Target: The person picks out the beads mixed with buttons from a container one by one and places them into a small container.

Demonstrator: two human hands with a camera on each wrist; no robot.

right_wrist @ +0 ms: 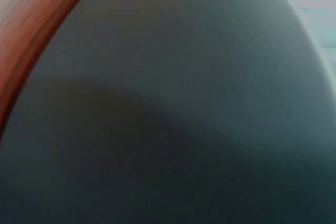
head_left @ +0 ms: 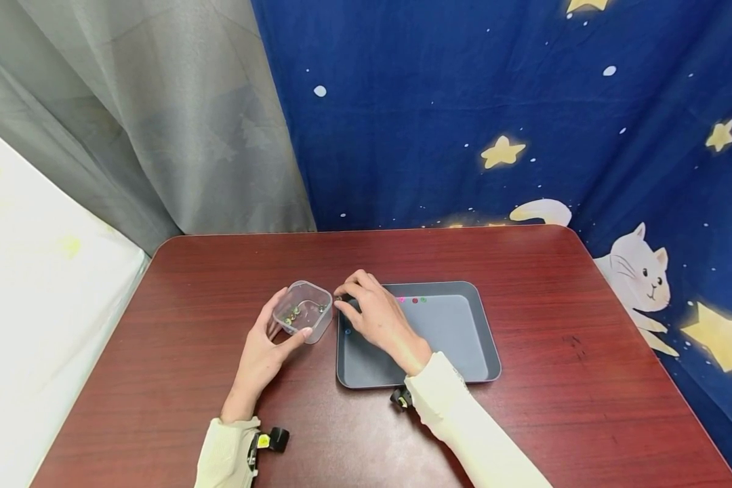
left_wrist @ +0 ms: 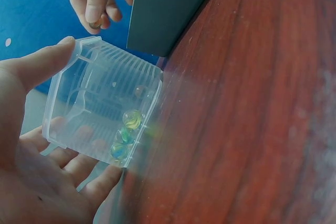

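Note:
My left hand point(head_left: 267, 356) grips a small clear plastic box point(head_left: 318, 331) around its sides, thumb at the near rim and fingers on the far left side. Inside, several glass marbles point(left_wrist: 132, 119) with yellow, green and blue swirls lie together, as the left wrist view shows. Just right of the box's rim, my right hand point(head_left: 378, 315) pinches a small amber-looking marble point(left_wrist: 95, 24) between thumb and fingertips. That hand is over the left part of a dark grey tray point(head_left: 451, 346). The right wrist view shows mostly the tray's blurred wall, without the fingers.
Small round pieces lie in the tray: a pink one point(head_left: 401, 299), a red one point(head_left: 415, 300) and a green one point(head_left: 423, 299) by the far wall, a blue one point(head_left: 348, 331) at left. The reddish wooden table point(head_left: 561, 407) meets curtains point(head_left: 402, 135) behind.

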